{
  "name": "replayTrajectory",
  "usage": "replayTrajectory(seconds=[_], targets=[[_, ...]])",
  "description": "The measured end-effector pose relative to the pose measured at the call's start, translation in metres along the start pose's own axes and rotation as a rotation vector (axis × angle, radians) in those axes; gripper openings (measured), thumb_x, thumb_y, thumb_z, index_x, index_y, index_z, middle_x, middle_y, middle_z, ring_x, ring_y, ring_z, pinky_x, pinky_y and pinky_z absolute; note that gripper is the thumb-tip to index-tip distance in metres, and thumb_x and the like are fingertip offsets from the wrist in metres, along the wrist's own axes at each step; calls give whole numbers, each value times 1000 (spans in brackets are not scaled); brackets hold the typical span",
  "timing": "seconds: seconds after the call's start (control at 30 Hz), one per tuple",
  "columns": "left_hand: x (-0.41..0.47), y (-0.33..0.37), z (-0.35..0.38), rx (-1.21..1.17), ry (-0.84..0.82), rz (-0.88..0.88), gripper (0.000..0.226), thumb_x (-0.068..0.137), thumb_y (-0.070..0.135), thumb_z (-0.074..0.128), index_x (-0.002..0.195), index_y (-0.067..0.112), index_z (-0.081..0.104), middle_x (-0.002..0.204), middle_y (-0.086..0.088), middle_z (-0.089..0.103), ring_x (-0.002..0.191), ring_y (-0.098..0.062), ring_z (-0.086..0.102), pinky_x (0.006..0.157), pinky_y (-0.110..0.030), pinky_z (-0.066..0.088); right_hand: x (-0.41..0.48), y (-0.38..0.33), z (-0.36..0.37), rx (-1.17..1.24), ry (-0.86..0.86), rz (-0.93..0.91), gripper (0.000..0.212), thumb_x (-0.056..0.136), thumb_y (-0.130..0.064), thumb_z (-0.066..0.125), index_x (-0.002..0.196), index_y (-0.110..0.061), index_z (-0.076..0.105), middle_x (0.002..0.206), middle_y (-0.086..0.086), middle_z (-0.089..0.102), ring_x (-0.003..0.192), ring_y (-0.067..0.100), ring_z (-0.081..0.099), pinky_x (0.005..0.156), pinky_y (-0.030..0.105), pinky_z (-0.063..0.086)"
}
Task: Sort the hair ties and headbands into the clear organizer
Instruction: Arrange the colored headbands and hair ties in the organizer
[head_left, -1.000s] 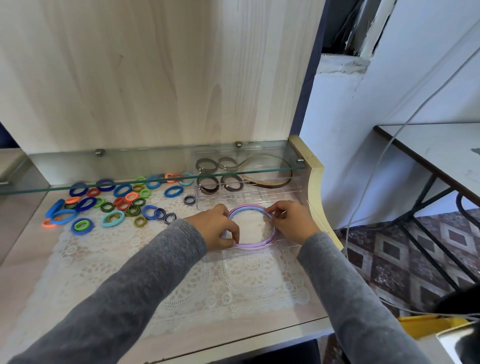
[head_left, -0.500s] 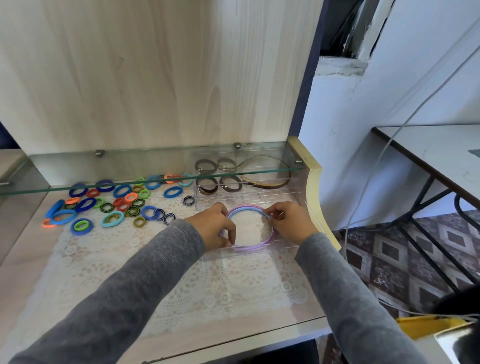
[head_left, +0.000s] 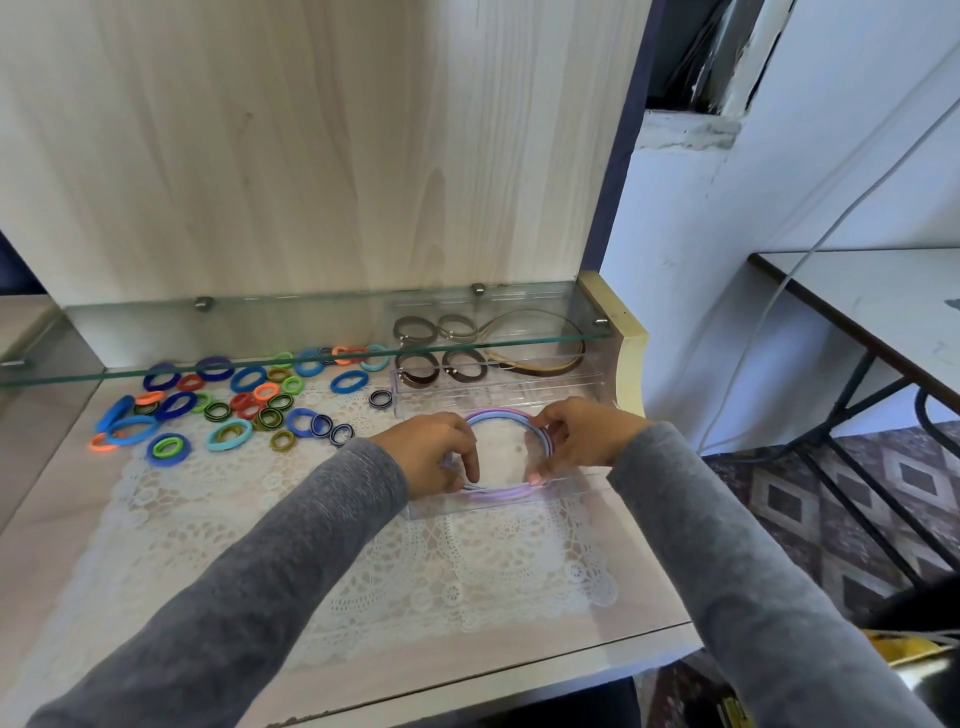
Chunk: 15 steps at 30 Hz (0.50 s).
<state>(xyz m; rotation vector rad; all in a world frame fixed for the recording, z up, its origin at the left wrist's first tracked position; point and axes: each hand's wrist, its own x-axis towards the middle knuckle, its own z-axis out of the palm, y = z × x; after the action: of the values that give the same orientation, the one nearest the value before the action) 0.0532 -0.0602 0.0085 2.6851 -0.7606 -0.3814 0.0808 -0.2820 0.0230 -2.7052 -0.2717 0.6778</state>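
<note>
Left grip (head_left: 434, 454) and right grip (head_left: 582, 436), fingers curled, pinch opposite sides of the thin, smooth pastel headbands (head_left: 498, 414). This stacked purple-and-blue hoop lies between them in the near compartment of the clear organizer (head_left: 574, 484). Fuzzy, colourful hair ties (head_left: 244, 402) lie scattered on the lace doily (head_left: 467, 571), well apart to the left.

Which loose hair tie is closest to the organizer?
The small dark striped tie, alone on the lace just left of the organizer; all others lie farther left.
</note>
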Motion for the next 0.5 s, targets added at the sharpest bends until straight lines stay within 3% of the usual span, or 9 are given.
replayTrajectory(seconds=[0.17, 0.27, 0.5], targets=[[1, 2, -1, 5, 3, 6, 20, 82, 8, 63, 85, 27, 68, 111, 5, 55, 85, -9, 50, 81, -27, 46, -1, -4, -3, -63, 4, -22, 77, 64, -48, 82, 130, -23, 50, 110, -7, 50, 103, 16, 50, 102, 39, 43], [0, 2, 0, 18, 10, 3, 24, 82, 6, 61, 79, 29, 68, 104, 9, 52, 82, -7, 48, 80, -25, 44, -2, -5, -3, -57, 9, -30, 71, 65, -45, 82, 125, -23, 52, 114, -5, 53, 103, 17, 51, 101, 38, 44], [1, 0, 3, 18, 28, 0, 23, 82, 8, 61, 84, 27, 73, 99, 8, 58, 85, -7, 51, 77, -22, 43, -3, -5, 0, -42, 54, -30, 68, 63, -43, 84, 121, -24, 53, 109, -6, 54, 100, 17, 52, 96, 35, 46]])
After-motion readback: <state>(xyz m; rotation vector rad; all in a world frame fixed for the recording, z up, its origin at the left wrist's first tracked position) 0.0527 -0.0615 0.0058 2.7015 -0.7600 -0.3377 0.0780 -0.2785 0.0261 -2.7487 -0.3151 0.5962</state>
